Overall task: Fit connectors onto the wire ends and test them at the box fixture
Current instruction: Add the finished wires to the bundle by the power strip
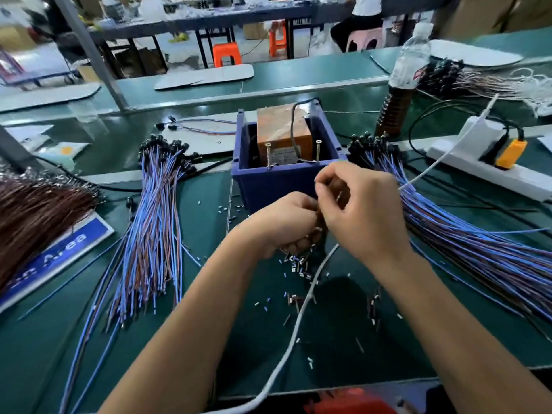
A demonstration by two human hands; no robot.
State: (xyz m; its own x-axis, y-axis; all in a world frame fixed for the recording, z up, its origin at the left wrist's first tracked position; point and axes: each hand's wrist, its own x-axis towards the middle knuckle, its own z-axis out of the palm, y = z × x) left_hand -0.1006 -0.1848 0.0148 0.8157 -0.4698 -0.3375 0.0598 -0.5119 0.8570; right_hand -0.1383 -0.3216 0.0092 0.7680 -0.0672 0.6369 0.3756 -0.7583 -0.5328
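We see both hands raised together just in front of the box, touching each other. Left hand is curled around a cluster of connectors, some spilling from below the fist. Right hand pinches something small at its fingertips; too fine for us to name. Loose connectors lie scattered on the surface in front of the box, with a white cable crossing them. Left of the box, a wire bundle fans toward us; right of the box, a second bundle crowds close to the right wrist. Open room lies between the forearms. Right of the box sits a power strip; behind and right, a bottle. Behind the box we note further benches and orange stools.
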